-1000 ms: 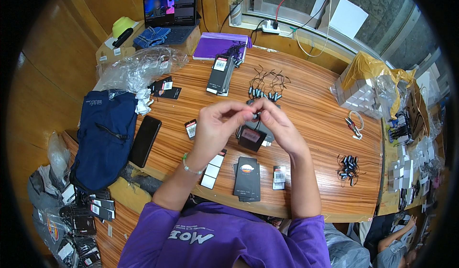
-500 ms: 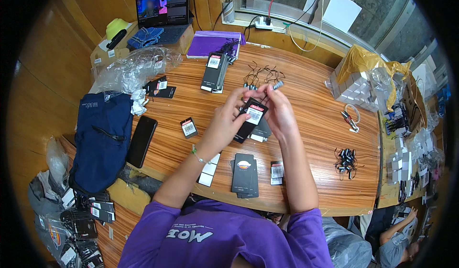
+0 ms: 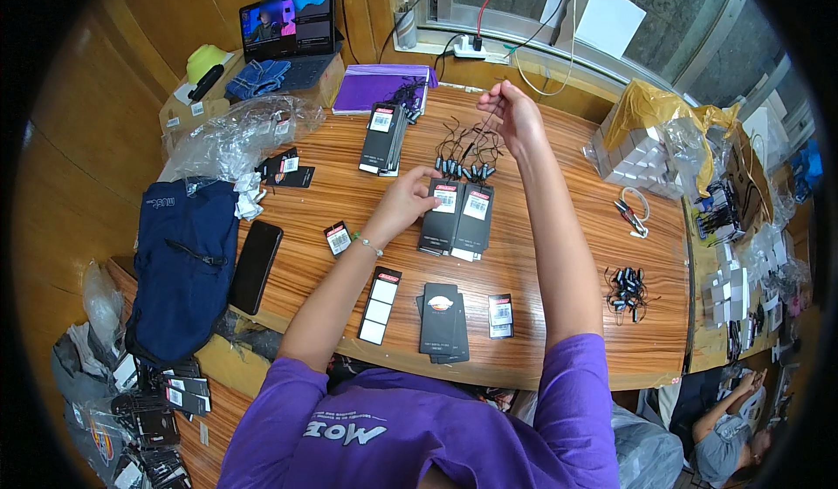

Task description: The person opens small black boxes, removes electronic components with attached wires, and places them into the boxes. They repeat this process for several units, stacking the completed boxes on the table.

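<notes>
My left hand (image 3: 405, 205) lies at the left edge of a black hang tag (image 3: 439, 228) with a white barcode label, fingers closed on its upper part. Against that tag's right side rests a second stack of black hang tags (image 3: 476, 225). My right hand (image 3: 516, 119) is raised above the far part of the table, thumb and fingers pinched. A thin black tag string (image 3: 498, 143) seems to run up toward its fingers, though the grip itself is small and unclear. Just beyond the tags lies a row of black strings with grey-blue toggles (image 3: 463, 170).
A taller tag stack (image 3: 381, 144) stands far left of my hands. Near me lie dark tags (image 3: 443, 332), a small tag (image 3: 500, 321) and a label strip (image 3: 379, 307). To the right are snips (image 3: 630, 217) and a string pile (image 3: 627, 290); a phone (image 3: 257, 266) lies left.
The hang tag lifted between both hands is now down beside the other stack under my left hand. My right hand has moved up and away from it.
</notes>
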A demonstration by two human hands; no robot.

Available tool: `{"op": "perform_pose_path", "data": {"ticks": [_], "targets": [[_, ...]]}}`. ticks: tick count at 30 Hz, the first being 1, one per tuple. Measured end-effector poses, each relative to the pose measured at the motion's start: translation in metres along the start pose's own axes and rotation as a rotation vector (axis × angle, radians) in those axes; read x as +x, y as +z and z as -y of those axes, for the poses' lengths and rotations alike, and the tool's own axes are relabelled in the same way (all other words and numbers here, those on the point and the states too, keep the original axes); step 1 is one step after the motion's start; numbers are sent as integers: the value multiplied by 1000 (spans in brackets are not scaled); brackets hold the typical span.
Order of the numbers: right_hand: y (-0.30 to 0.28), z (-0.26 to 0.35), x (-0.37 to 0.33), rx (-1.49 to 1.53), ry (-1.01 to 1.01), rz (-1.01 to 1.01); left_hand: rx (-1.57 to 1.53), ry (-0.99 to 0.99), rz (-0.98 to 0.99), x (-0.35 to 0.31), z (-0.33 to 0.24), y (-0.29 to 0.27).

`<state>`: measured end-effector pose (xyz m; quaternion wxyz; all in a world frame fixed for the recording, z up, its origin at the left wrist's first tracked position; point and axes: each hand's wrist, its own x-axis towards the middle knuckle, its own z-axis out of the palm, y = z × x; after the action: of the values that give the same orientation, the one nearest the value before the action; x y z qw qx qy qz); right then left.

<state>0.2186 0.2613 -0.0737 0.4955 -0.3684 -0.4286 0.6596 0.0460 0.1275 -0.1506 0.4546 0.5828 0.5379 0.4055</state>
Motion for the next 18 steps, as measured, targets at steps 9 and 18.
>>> {"op": "perform_pose_path", "data": {"ticks": [9,18], "targets": [[3,-17,36,-282,66,-38,578,139,-70,7,-8,2],[-15,-53,69,-408,203,-91,586,290,-121,-53,-33,-1]]}}
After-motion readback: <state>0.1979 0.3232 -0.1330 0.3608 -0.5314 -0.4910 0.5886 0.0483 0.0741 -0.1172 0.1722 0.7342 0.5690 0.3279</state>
